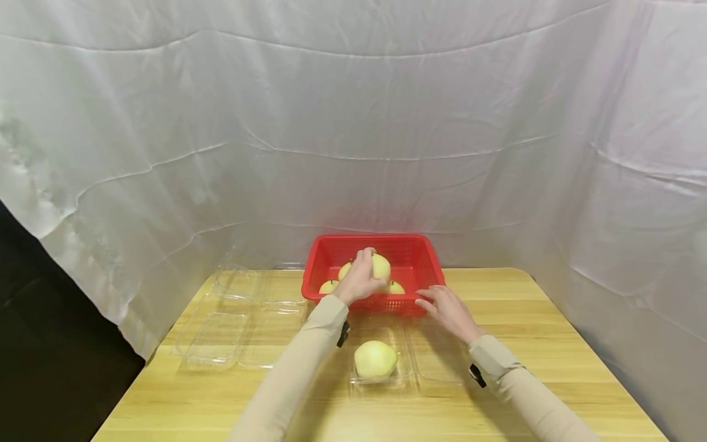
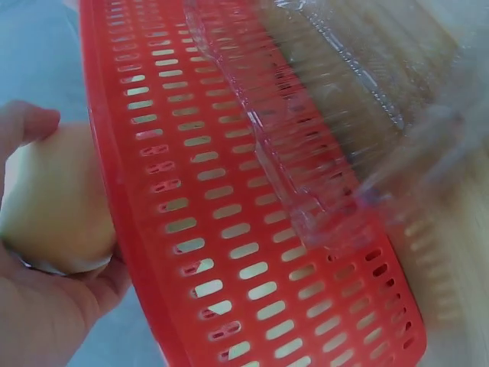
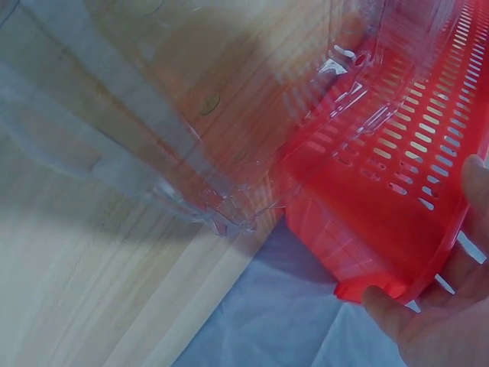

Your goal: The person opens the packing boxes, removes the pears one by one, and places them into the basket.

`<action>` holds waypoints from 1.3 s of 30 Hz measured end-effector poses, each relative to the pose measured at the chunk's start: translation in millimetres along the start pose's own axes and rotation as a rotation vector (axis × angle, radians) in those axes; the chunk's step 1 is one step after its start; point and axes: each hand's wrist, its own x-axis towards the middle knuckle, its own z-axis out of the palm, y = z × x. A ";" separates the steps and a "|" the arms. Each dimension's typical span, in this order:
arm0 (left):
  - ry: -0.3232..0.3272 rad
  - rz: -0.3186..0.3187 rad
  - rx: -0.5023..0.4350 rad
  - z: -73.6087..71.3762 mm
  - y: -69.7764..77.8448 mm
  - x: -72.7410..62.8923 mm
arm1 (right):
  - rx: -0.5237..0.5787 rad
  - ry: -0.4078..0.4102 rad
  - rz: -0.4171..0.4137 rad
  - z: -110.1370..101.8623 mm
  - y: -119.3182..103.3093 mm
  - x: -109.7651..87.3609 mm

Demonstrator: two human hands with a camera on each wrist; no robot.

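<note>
My left hand [image 1: 360,279] grips a pale yellow pear [image 1: 381,266] just above the front of a red plastic basket [image 1: 429,261]. In the left wrist view the thumb and fingers curl round that pear [image 2: 59,202], level with the basket's rim. Several more pears [image 1: 329,286] lie inside the basket, partly hidden by my hand and the front wall. My right hand [image 1: 452,312] holds the basket's front right rim, thumb [image 3: 386,310] outside and fingers over the edge. Nearer me, a single pear [image 1: 375,360] sits in a clear plastic box [image 1: 381,382].
Clear plastic boxes with lids [image 1: 218,337] stand on the left of the wooden table [image 1: 182,405]. Another clear, flat part [image 1: 439,362] lies right of the box with the pear. A pale curtain [image 1: 353,153] hangs behind the basket and along the sides.
</note>
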 end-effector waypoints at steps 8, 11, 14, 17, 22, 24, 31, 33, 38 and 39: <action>-0.005 0.053 -0.003 7.6 -2.1 8.8 | 0.001 -0.017 0.021 -0.3 0.1 0.7; -0.023 0.086 0.069 13.7 -4.0 12.8 | 0.003 -0.020 0.019 -0.6 -0.9 0.6; -0.029 0.121 0.169 18.6 -6.4 13.9 | 0.008 -0.017 0.020 0.4 -1.9 0.9; -0.009 0.133 0.201 20.6 -9.1 11.0 | 0.012 -0.016 0.015 2.2 -3.4 0.3; 0.024 0.082 0.135 17.5 -13.1 5.4 | 0.012 -0.015 -0.003 3.3 -2.5 -0.2; 0.029 0.062 0.124 15.2 -14.1 5.3 | 0.009 -0.001 -0.003 2.7 -1.0 0.7; -0.007 0.013 0.188 16.3 -12.9 7.0 | 0.010 0.001 -0.007 1.2 0.2 0.5; -0.029 0.000 0.221 17.8 -11.1 7.2 | 0.015 -0.005 -0.007 1.8 -0.6 -0.4; -0.042 -0.006 0.258 17.7 -5.6 11.3 | 0.023 0.010 -0.005 1.8 -2.2 -0.1; -0.043 -0.015 0.255 17.8 -5.2 12.2 | 0.025 0.012 -0.006 1.6 -2.3 0.3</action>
